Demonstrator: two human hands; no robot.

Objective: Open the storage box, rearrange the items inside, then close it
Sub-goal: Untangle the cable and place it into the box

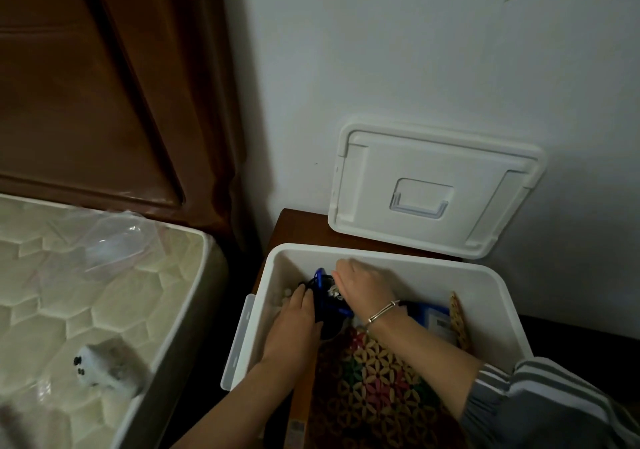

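White wall [415, 50] backs a brown desk [298, 227], with a bed mattress [69, 310] to its left. Storage box [485, 275] stands open on the desk and fills most of its top. Lid [433, 158] leans upright against the wall at the desk's rear edge. Patterned mat [381, 379] lies in the box's near half. Left hand [298, 317] and right hand [363, 289] reach into the far left corner, fingers curled around a blue object [320, 282].

dim indoor light | dark corners | soft blur | wide-angle edge bending
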